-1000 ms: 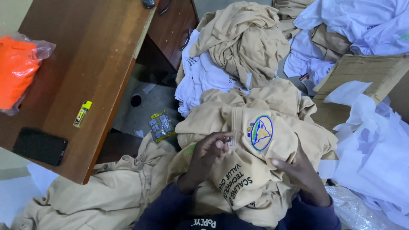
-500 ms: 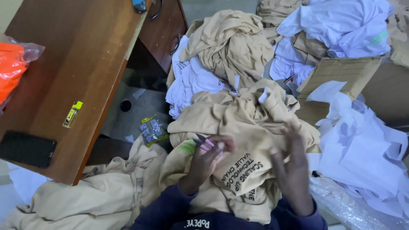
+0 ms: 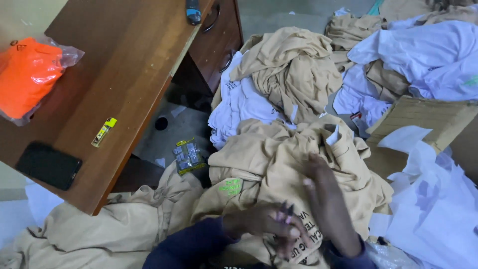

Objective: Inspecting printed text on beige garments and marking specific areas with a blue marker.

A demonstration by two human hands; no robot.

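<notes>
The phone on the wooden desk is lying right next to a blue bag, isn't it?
Not quite. The head view shows the black phone on the wooden desk, but the plastic bag near it holds something orange, not blue.

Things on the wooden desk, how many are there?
4 in view: an orange bagged bundle at the far left, a yellow lighter, a black phone near the front edge, and a dark object at the top edge.

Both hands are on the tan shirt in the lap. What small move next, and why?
Probably smooth the tan shirt flat with the right hand: it lies crumpled, and the left hand seems to pinch a small thin tool near the printed part.
</notes>
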